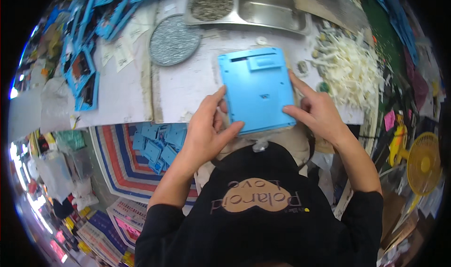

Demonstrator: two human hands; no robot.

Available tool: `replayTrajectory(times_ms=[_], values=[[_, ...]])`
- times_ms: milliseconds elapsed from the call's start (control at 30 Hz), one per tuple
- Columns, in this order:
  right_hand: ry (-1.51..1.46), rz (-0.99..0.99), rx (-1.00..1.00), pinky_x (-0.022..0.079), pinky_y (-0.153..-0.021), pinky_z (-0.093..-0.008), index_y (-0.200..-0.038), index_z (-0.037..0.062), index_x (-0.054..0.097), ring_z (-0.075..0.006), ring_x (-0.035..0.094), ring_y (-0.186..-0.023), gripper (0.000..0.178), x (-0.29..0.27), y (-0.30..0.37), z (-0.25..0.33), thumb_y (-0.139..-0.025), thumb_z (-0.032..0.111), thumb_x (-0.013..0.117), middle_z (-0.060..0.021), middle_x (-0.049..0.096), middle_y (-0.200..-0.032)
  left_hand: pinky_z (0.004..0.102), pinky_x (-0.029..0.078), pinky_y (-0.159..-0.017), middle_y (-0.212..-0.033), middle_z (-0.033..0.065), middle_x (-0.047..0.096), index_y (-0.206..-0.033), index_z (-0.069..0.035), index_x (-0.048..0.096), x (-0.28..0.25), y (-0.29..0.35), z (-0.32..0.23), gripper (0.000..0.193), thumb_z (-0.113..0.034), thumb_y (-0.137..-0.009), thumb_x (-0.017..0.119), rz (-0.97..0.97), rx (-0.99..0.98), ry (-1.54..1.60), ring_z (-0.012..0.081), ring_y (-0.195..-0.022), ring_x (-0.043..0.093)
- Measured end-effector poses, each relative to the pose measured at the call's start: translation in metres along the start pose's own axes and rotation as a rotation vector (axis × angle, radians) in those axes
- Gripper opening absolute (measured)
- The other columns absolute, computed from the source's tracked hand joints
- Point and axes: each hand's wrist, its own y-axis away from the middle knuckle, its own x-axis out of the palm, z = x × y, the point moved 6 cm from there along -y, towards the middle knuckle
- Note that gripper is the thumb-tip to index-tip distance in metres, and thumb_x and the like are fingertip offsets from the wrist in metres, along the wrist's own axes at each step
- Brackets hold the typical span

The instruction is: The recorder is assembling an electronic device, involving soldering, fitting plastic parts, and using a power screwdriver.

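Note:
A flat light-blue plastic case (257,91), rectangular with a small raised hatch near its far edge, lies back-up at the near edge of a white worktable (127,86). My left hand (206,131) grips its near left corner, thumb on top. My right hand (317,109) holds its right side, index finger stretched along the edge and thumb pressing the face. Both forearms come up from a black shirt at the bottom.
A round grey textured disc (174,40) and a steel tray (251,5) lie at the back. White plastic scraps (350,67) are heaped at the right. More blue cases (82,72) are stacked at the left, and blue parts (157,145) fill a striped sack below. A yellow fan (423,163) stands at the far right.

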Motion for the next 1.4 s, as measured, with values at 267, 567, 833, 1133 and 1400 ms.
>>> replayTrajectory(times_ms=[267, 567, 833, 1133, 1400], values=[[0.403, -0.436, -0.717, 0.052, -0.068, -0.0365, -0.108, 0.0087, 0.074, -0.0239, 0.063, -0.075, 0.030, -0.043, -0.065, 0.111, -0.080, 0.018, 0.077, -0.0071, 0.067, -0.080, 0.0429, 0.049, -0.077, -0.088, 0.0088, 0.068, -0.089, -0.008, 0.076, -0.120, -0.116, 0.048, 0.015, -0.020, -0.080, 0.078, -0.363, 0.143, -0.780, 0.0299, -0.090, 0.064], [0.896, -0.235, -0.914, 0.047, -0.097, -0.0430, -0.090, 0.0106, 0.076, -0.0244, 0.056, -0.114, 0.014, 0.076, -0.231, 0.189, -0.079, 0.016, 0.069, -0.0033, 0.067, -0.103, 0.0450, 0.047, -0.077, -0.082, 0.0091, 0.069, -0.086, -0.009, 0.078, -0.119, -0.125, 0.068, 0.016, -0.025, -0.086, 0.073, -0.363, 0.171, -0.607, 0.0300, -0.086, 0.066], [0.865, -0.255, -0.932, 0.048, -0.093, -0.0407, -0.085, 0.0123, 0.075, -0.0219, 0.058, -0.108, 0.011, 0.078, -0.238, 0.193, -0.083, 0.021, 0.069, 0.0009, 0.069, -0.094, 0.0399, 0.049, -0.073, -0.083, 0.0159, 0.064, -0.088, 0.002, 0.065, -0.080, -0.091, 0.031, 0.020, -0.017, -0.095, 0.066, -0.341, 0.302, -0.582, 0.0338, -0.076, 0.062], [0.776, -0.387, -1.029, 0.048, -0.081, -0.0407, -0.083, 0.0099, 0.075, -0.0280, 0.061, -0.093, 0.016, 0.055, -0.229, 0.191, -0.086, 0.022, 0.066, -0.0083, 0.070, -0.084, 0.0467, 0.045, -0.068, -0.082, 0.0176, 0.059, -0.086, -0.001, 0.058, -0.021, -0.079, -0.002, 0.015, -0.013, -0.092, 0.064, -0.010, 0.135, -0.064, 0.0376, -0.078, 0.059], [0.297, -0.375, -1.052, 0.047, -0.075, -0.0428, -0.078, 0.0083, 0.074, -0.0297, 0.060, -0.086, 0.019, -0.014, -0.171, 0.159, -0.086, 0.021, 0.063, -0.0083, 0.069, -0.078, 0.0450, 0.046, -0.068, -0.081, 0.0180, 0.059, -0.085, 0.000, 0.058, -0.016, -0.088, -0.017, 0.020, -0.017, -0.091, 0.066, 0.027, 0.308, -0.421, 0.0380, -0.075, 0.058]])
